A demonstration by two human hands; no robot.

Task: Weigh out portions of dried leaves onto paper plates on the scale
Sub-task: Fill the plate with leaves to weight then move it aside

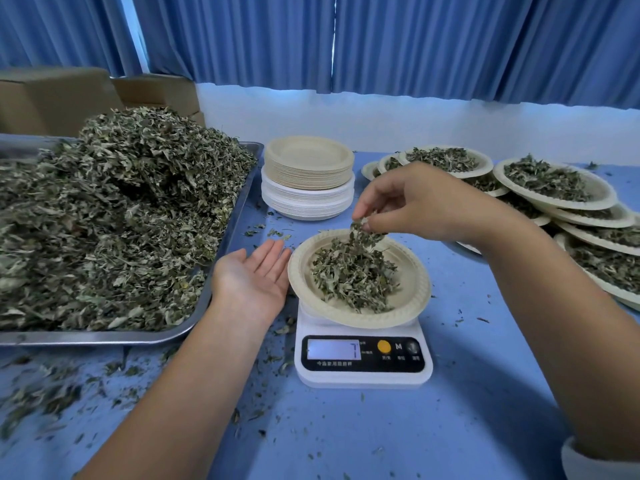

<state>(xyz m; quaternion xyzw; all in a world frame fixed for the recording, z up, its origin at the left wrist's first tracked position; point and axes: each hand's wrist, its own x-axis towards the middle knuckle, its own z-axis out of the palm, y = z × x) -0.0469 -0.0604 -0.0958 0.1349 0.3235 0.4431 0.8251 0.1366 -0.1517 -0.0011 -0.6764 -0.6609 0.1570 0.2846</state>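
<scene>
Paper plate [420, 282]: on scale [363, 374], leaf pile [353, 277] in it.
R hand [426, 202]: above plate, pinching few leaves [363, 233].
L hand [249, 275]: palm up, fingers straight, beside plate's L rim.
Bulk leaves [121, 209]: steel tray [104, 338], left.

The tray [104, 337] is bare metal with a dull sheen along its rim. The dried leaves [121, 220] heaped in it look crisp, crinkled and matt. The scale [363, 377] is smooth white plastic with a glossy black panel; the paper plate [415, 282] on it is matt beige pressed paper with a ribbed rim. A matt blue cloth covers the table [415, 427]. The curtains [415, 39] are pleated blue cloth, the cardboard boxes [52, 98] plain brown and matt
</scene>
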